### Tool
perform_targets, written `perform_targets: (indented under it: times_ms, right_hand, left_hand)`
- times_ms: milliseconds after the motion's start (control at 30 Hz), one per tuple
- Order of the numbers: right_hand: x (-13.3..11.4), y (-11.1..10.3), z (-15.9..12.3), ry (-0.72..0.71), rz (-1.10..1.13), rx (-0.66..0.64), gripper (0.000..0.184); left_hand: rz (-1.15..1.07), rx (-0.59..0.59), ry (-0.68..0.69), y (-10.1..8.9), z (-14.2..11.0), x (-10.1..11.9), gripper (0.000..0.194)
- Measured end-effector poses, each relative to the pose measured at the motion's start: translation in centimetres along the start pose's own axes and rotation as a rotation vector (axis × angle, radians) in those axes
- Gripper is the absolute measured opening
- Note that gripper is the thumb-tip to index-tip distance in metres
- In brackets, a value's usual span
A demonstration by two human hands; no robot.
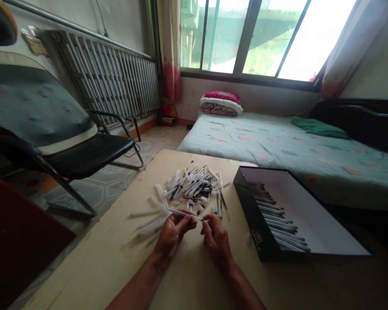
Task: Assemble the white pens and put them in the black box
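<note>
Head view: white pen (184, 214) pinched between left hand (172, 234) fingertips, right hand (215, 243) fingers curled near its tip, contact unclear, loose pens (190, 187) heaped ahead, more pens (278, 217) lined up in black box (255, 224) at right of frame.

A single head-worn camera looks forward and down from above the table (93, 267). The left hand (172, 236) and right hand (216, 245) sit near in frame; the window (245, 38) lies far beyond.

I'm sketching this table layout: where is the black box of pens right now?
In the head view, the open black box sits on the table to the right of the person's right hand and the loose pile of white pens.
</note>
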State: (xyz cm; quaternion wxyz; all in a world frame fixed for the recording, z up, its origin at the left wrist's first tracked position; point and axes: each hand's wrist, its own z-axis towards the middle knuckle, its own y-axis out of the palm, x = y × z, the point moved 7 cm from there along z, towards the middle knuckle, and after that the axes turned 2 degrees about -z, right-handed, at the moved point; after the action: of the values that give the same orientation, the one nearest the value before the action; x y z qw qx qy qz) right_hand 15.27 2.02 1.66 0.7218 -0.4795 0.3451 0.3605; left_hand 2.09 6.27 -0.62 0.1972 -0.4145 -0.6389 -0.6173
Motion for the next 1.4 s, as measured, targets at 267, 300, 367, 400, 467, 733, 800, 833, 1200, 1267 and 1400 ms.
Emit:
perform_targets:
  times_ms: [267, 300, 367, 400, 467, 733, 800, 833, 1200, 1267, 1400]
  right_hand:
    - [-0.42, -0.07, 0.04, -0.013, -0.130, -0.001, 0.034]
    - [-0.53, -0.11, 0.04, -0.009, -0.121, -0.004, 0.031]
    - [-0.85, -0.18, 0.02, -0.013, -0.094, -0.012, 0.021]
    - [-1.00, -0.21, 0.02, -0.017, -0.085, -0.013, 0.018]
    - [-1.13, -0.17, 0.02, -0.026, -0.095, -0.018, 0.016]
    - [-0.55, 0.14, 0.04, -0.003, -0.117, -0.039, 0.030]
    - [-0.74, 0.02, 0.05, -0.015, -0.099, -0.027, 0.022]
    - [-0.80, -0.05, 0.05, -0.022, -0.095, -0.016, 0.020]
    - [-0.63, 0.08, 0.03, -0.021, -0.116, -0.014, 0.021]
    - [-0.67, 0.07, 0.02, -0.024, -0.110, -0.015, 0.019]
    - [-0.50, 0.19, 0.01, -0.021, -0.138, -0.033, 0.032]
  left_hand:
    - [0.018, -0.004, -0.006, 0.14, 0.05, -0.03, 0.018]
    - [0.014, 0.000, -0.004, 0.12, 0.05, -0.02, 0.018]
    - [0.006, 0.009, -0.002, 0.04, 0.07, -0.02, 0.019]
    - [0.004, 0.014, -0.003, -0.02, 0.09, -0.04, 0.020]
    - [0.005, 0.021, -0.002, -0.08, 0.11, -0.08, 0.021]
    - [0.010, 0.018, 0.005, 0.00, 0.12, -0.02, 0.020]
    - [-0.001, 0.033, 0.010, -0.13, 0.16, 0.03, 0.020]
    - [-0.003, 0.034, 0.013, -0.15, 0.17, 0.05, 0.020]
    - [0.006, 0.032, 0.014, -0.14, 0.17, 0.01, 0.023]
    - [0.015, 0.023, 0.011, -0.03, 0.16, 0.05, 0.022]
    - [0.041, 0.003, 0.001, 0.17, 0.14, 0.04, 0.020]
